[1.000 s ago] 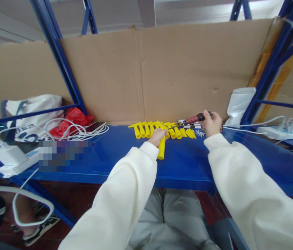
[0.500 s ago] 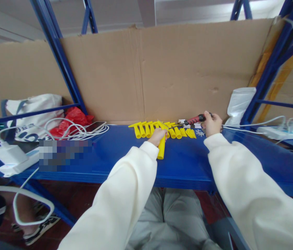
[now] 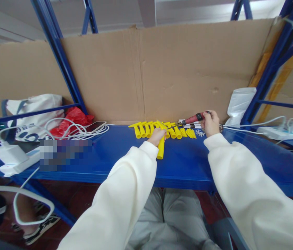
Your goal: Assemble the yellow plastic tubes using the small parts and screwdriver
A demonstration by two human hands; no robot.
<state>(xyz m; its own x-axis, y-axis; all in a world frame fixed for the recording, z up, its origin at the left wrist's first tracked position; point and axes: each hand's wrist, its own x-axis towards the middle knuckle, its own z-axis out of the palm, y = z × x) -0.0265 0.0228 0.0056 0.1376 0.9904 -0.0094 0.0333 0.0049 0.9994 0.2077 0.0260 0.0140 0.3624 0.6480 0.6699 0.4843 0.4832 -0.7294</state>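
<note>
My left hand is closed around a yellow tube-shaped piece whose wide end points toward me. In my right hand is the handle of a red and black screwdriver. Its thin shaft slants down leftward to the yellow piece at my left hand; the exact contact point is too small to tell. A row of yellow tube pieces lies behind my left hand. Small flat yellow pieces and dark-and-white small items lie toward the right.
The blue table backs onto a cardboard panel. White cables, a red bag and a power strip are at the left. A white pouch stands at the right. Another person's leg shows below left.
My right hand and the screwdriver handle have shifted slightly left and up. My left hand keeps its hold, and the yellow piece has moved very slightly left.
</note>
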